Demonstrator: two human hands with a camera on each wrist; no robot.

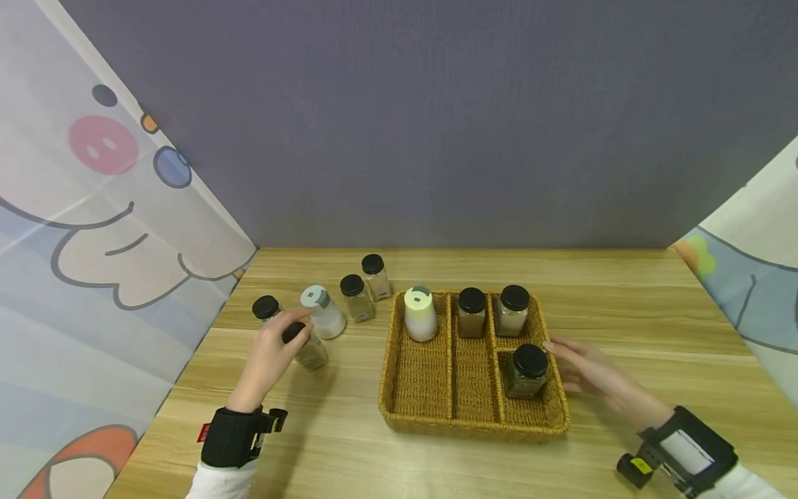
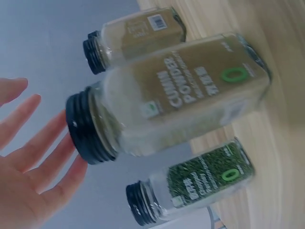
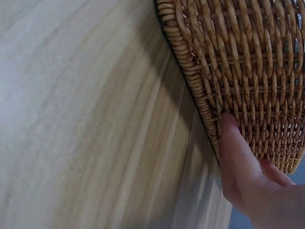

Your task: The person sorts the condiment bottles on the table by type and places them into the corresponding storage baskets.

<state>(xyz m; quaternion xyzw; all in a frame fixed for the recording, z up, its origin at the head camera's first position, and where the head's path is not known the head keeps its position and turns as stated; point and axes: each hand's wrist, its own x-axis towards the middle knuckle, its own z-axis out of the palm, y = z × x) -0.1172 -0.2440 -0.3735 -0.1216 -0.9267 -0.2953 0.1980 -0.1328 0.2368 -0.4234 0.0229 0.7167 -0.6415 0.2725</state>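
Wicker basket (image 1: 389, 360) is steadied by the right hand (image 1: 589, 378), fingers flat against its outer wall, while the left hand (image 1: 271, 357), fingers spread, touches the cumin jar (image 2: 176, 98) black cap, upright just before it.

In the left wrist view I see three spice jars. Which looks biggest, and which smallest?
1. Cumin powder jar, by far the largest, though it stands nearest the camera, at the left hand.
2. and 3. Green herb jar and the tan jar behind look about alike; I won't rank them.
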